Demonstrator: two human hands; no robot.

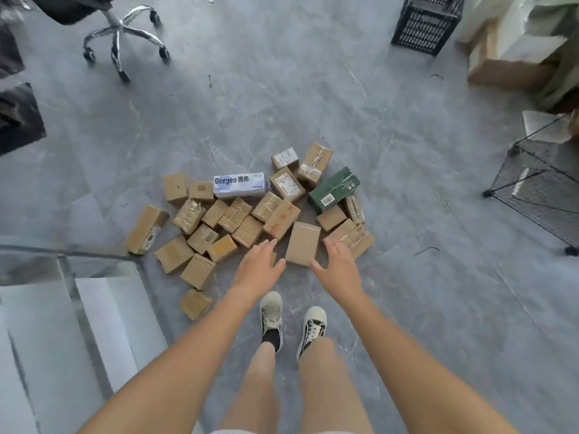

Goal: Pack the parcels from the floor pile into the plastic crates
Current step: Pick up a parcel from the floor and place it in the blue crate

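A plain brown rectangular cardboard parcel (pixel 302 243) lies at the near edge of the floor pile of taped cardboard parcels (pixel 238 214). The left hand (pixel 258 267) and right hand (pixel 337 267) flank it, fingers spread, holding nothing. A black slatted plastic crate (pixel 426 23) stands well beyond it.

On the grey marble-look floor (pixel 313 89) lie a pile of parcels (pixel 250 214), a far black plastic crate (pixel 427 23), and a far-left office chair (pixel 125 36).

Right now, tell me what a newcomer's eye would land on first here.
The pile of cardboard parcels mid-floor, where a white Deeyeo box and a green box stand out. Both open hands, left hand and right hand, flank a plain parcel. A black crate sits far off, top right.
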